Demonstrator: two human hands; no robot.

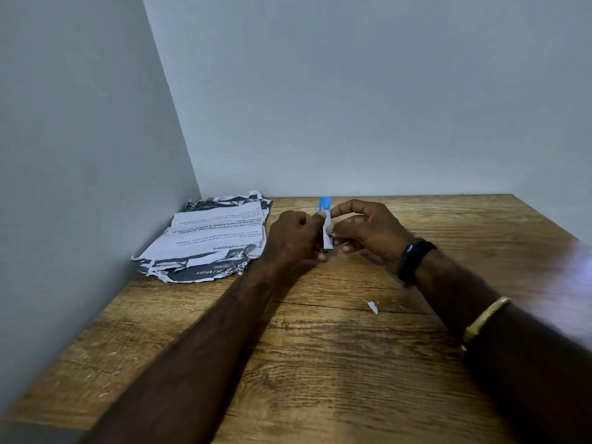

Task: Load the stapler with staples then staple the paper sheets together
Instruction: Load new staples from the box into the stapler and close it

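Both hands grip the blue-tipped stapler (pixel 327 230) above the wooden table (pixel 320 347) — left hand (pixel 293 233) fisted, right hand (pixel 365 229) pinching it — torn printed sheets (pixel 208 238) lying left.

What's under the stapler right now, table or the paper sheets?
Bare wooden table. Both hands, left hand and right hand, hold the stapler; the paper sheets lie apart to the left. Staples inside can't be seen.
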